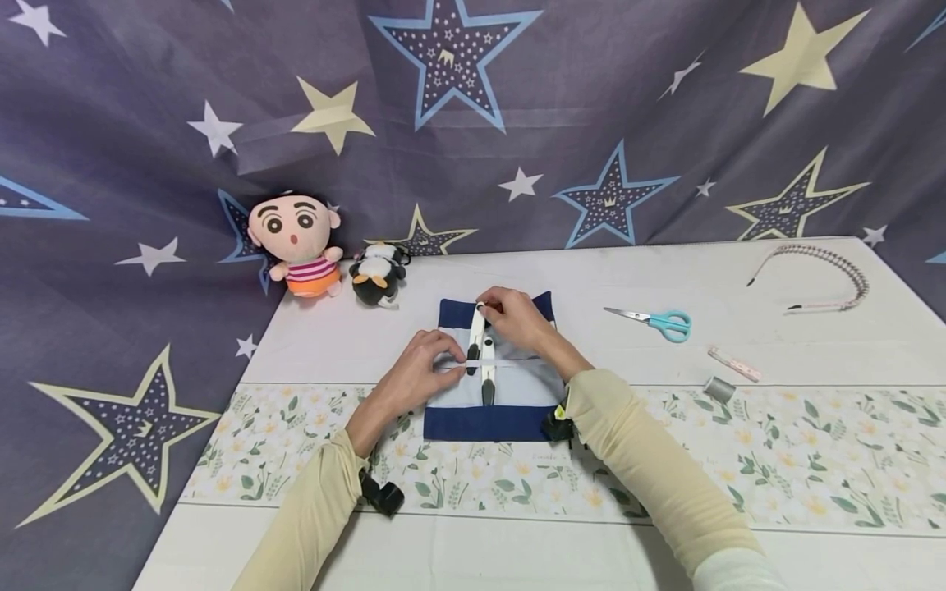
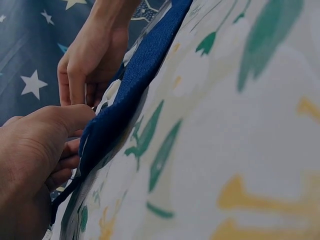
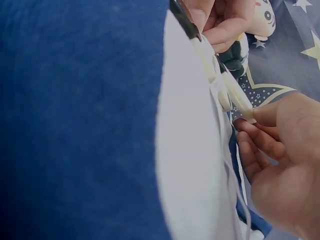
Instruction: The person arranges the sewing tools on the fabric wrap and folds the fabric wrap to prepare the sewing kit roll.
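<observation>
A navy-and-pale-blue cloth lies flat on the table, with a narrow white band across its middle. My right hand pinches the top end of a slim white tool with a dark lower end; its exact kind cannot be told. That dark end lies at the band. Beside it a second similar white tool lies under the band. My left hand has thumb and index finger around the band's left end, close to the held tool's dark tip. In the left wrist view the cloth's navy edge hides the fingertips.
Turquoise-handled scissors, a small pink-and-white stick, a grey thread spool and a beaded headband lie to the right. At the back left sit a plush doll and a penguin plush.
</observation>
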Demonstrator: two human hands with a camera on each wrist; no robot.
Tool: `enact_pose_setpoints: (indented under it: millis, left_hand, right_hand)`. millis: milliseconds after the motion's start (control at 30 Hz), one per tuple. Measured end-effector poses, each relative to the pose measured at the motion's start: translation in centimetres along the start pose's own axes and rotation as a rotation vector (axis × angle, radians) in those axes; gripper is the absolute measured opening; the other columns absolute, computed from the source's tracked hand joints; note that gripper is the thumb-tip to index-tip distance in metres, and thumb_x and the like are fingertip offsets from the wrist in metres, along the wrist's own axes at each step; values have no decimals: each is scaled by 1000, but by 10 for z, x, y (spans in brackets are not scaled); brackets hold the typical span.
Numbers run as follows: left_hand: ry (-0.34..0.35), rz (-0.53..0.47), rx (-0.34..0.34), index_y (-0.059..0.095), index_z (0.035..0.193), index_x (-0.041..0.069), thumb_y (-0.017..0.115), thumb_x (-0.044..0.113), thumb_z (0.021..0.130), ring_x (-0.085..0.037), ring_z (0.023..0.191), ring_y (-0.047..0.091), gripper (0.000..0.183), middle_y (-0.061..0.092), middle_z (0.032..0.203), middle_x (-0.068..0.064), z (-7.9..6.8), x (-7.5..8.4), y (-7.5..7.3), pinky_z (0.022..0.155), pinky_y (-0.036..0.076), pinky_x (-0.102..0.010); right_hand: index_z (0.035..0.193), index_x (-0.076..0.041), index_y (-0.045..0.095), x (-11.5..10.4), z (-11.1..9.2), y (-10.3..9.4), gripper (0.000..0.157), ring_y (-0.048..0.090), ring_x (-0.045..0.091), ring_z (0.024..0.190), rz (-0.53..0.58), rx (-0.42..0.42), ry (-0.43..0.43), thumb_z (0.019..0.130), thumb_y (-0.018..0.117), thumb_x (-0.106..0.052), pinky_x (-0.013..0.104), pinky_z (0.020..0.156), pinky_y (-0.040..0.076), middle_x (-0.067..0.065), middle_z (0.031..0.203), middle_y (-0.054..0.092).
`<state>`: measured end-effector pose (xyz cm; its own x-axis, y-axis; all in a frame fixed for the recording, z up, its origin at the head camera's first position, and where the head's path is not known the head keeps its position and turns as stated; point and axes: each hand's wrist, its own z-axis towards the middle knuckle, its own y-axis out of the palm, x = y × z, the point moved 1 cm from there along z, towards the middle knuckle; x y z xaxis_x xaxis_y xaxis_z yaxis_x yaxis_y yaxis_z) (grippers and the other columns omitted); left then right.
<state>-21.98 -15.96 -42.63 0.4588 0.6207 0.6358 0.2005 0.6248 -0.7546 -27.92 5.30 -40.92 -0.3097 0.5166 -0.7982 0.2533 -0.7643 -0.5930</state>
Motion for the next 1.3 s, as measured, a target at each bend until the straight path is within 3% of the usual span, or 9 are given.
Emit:
enact_pose_setpoints:
  millis: [433,933,1300]
  left_hand:
    - [23,11,-3,73,98,9,73,19,97,-30,114,53,10,65,118,-8,0,0,0,97,44,-50]
    - [1,3,-21,72,100,10,73,18,97,-32,119,52,9,64,122,-9,0,1,0,99,43,-51]
    - [5,0,-25,72,101,11,73,15,97,-32,120,52,6,64,122,-9,0,1,0,99,43,-51]
  right_hand:
    - [126,3,69,1,-1,4,25,64,25,101,-31,-54,-40,107,57,-8,37,87,52,16,119,66]
    - [126,5,68,-1,-2,6,26,63,23,93,-157,-95,-168,106,58,-8,37,83,51,15,112,67]
    - [122,7,71,-4,-4,6,23,60,25,89,-238,-74,-237,104,61,-5,40,86,48,16,107,68]
